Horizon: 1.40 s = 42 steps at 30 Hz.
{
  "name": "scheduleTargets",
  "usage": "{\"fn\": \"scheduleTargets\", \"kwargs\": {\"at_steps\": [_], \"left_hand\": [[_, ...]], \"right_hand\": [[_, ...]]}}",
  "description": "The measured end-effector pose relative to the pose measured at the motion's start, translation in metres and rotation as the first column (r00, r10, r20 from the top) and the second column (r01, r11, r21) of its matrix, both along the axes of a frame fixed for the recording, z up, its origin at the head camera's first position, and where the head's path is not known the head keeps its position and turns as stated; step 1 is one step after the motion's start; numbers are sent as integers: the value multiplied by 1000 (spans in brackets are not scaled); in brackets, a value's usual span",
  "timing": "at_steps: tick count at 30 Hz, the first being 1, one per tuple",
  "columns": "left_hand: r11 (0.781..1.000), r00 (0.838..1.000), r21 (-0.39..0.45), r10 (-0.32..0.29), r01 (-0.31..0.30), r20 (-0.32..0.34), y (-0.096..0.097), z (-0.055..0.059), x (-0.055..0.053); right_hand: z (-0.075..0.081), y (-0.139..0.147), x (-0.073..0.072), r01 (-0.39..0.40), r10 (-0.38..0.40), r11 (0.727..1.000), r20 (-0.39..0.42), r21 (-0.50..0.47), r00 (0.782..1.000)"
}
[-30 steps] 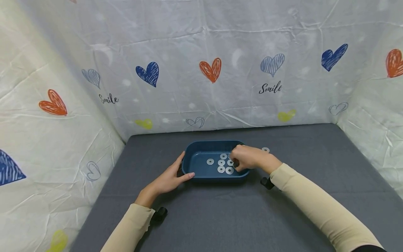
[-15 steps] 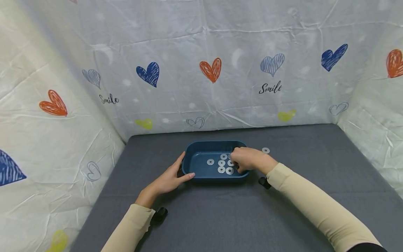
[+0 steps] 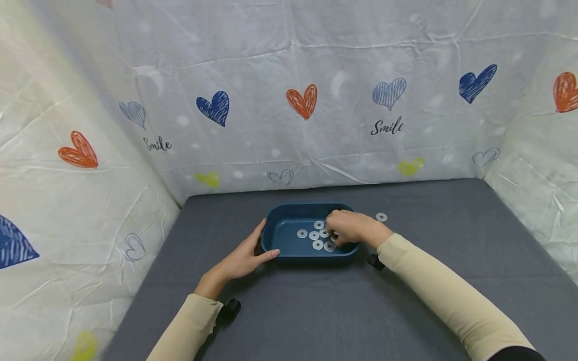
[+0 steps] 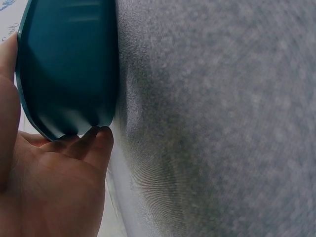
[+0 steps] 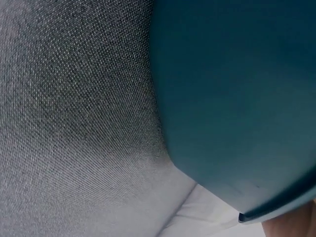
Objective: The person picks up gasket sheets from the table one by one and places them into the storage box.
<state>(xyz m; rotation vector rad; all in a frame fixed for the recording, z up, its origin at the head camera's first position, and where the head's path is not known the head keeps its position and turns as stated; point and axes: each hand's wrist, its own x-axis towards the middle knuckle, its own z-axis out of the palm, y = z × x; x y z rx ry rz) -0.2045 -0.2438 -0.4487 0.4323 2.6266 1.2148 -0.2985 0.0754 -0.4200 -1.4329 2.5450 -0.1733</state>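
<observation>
A blue oblong dish (image 3: 289,250) stands on the grey table, with several flat metal washers (image 3: 302,233) lying inside it. My left hand (image 3: 241,258) holds the dish's left end. In the left wrist view its thumb is at the rim, and the fingertips (image 4: 102,136) press the outer wall. My right hand (image 3: 349,227) reaches over the right rim into the dish, knuckles up and fingers bent down among the washers. Its fingertips are hidden, so I cannot tell whether they pinch a washer. The right wrist view shows mostly the dish's outer wall (image 5: 232,108).
One more washer (image 3: 381,217) lies on the table just right of the dish, behind my right wrist. The grey cloth-covered table (image 3: 307,311) extends all round the dish. A white sheet (image 3: 253,140) printed with hearts hangs behind and at both sides.
My right hand has moved slightly left within the dish. The washers beside its fingers have shifted left, and another shows beneath the fingers. The left hand and the dish keep their place.
</observation>
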Motion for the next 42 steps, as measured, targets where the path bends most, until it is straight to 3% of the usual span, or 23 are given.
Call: {"fn": "scheduleTargets", "kwargs": {"at_steps": [8,19,26,33,42], "left_hand": [[999,999,-11,30,-30,11,1,-1,-1],[1000,1000,-16,17,-17,5,2,-2,0],[999,999,-14,41,-41,14,2,-3,-1],[999,999,-20,42,-41,13,2,-1,-2],[999,1000,-22,23,-23,1,1,-1,-3]], "right_hand": [[-4,-3,-4,1,-1,1000,-12,5,1000],[-4,4,0,13,-13,1000,-11,-27,1000],[8,16,7,71,-73,994,-21,-81,997],[24,35,14,78,-86,985,-43,-152,995],[28,55,21,85,-98,983,-76,-160,992]]}}
